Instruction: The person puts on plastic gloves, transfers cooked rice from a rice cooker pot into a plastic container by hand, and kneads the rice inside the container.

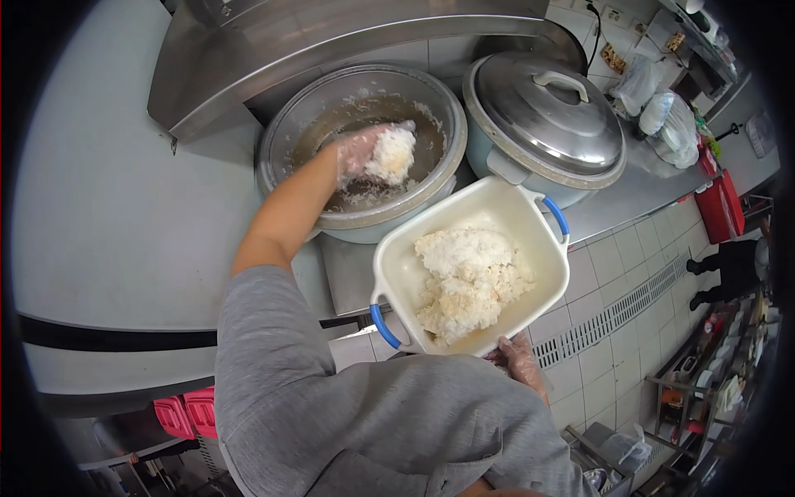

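My left hand [358, 155], in a clear plastic glove, is inside a large round metal pot [310, 103] at the upper middle. It grips a clump of white rice [392, 156]. Loose grains cling to the pot's wall and bottom. Below it, tilted against my body, is a cream rectangular tub [542, 269] with blue handles, holding a heap of cooked rice [472, 277]. My right hand [522, 361], also gloved, grasps the tub's near rim; part of that hand is hidden under it.
To the right of the pot stands a second large pot with a shiny lid [542, 99]. Plastic bags [671, 124] lie farther along the steel counter [613, 199]. A red container [719, 207], a floor drain [613, 319] and another person's legs [716, 269] are at right.
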Available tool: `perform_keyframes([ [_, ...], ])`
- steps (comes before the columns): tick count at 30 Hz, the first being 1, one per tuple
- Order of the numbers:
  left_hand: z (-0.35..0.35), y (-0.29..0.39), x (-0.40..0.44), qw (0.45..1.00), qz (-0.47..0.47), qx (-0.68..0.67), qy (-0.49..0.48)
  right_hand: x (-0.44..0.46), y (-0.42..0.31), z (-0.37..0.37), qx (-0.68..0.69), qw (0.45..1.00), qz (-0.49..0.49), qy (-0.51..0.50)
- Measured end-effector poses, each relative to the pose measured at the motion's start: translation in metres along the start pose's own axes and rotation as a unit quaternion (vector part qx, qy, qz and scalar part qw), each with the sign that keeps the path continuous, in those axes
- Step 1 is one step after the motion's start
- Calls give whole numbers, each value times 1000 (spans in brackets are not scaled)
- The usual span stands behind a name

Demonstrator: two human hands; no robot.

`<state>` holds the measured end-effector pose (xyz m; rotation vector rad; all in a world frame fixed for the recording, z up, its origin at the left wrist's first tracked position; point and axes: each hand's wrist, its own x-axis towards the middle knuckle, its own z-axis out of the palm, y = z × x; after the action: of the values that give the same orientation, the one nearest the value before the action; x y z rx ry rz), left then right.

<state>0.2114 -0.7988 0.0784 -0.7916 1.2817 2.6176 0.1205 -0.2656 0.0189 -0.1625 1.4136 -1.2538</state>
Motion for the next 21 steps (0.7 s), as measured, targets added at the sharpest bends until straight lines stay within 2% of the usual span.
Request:
perform_keyframes([
  [1, 1, 7, -5, 998, 9, 31, 49, 3, 3, -3, 1, 1000, 2, 1],
  [3, 10, 19, -13, 996, 42, 71, 18, 9, 15, -10, 22, 999, -22, -22],
  [5, 45, 27, -27, 987, 42, 144, 54, 7, 12, -11, 3, 1000, -18, -10],
  [7, 74, 20, -33, 973, 74, 215, -33, 10, 15, -15, -7, 999, -29, -36],
  [9, 122, 2, -34, 963, 20, 267, -32, 13, 19, -14, 22, 999, -30, -26],
  [10, 152, -6, -42, 928, -4, 370, -42, 13, 21, -12, 43, 998, -38, -26],
  [12, 178, -32, -33, 750, 77, 651, -83, 11, 22, -13, 53, 998, -38, -24],
  [14, 167, -79, -13, 662, 132, 726, -129, 9, 15, -9, 58, 997, -47, -28],
  [16, 185, -104, -5, 626, -48, 772, -101, 1, 2, -4, 45, 999, -24, -14],
  [18, 187, -128, -8, 613, -67, 778, -123, 10, 16, -15, 49, 998, -27, -22],
  [20, 201, -141, -27, 593, -34, 804, -41, 2, 8, -13, 83, 996, -14, -24],
  [21, 187, -151, -21, 604, -4, 797, -20, 6, 11, -19, 89, 996, -26, -12],
])
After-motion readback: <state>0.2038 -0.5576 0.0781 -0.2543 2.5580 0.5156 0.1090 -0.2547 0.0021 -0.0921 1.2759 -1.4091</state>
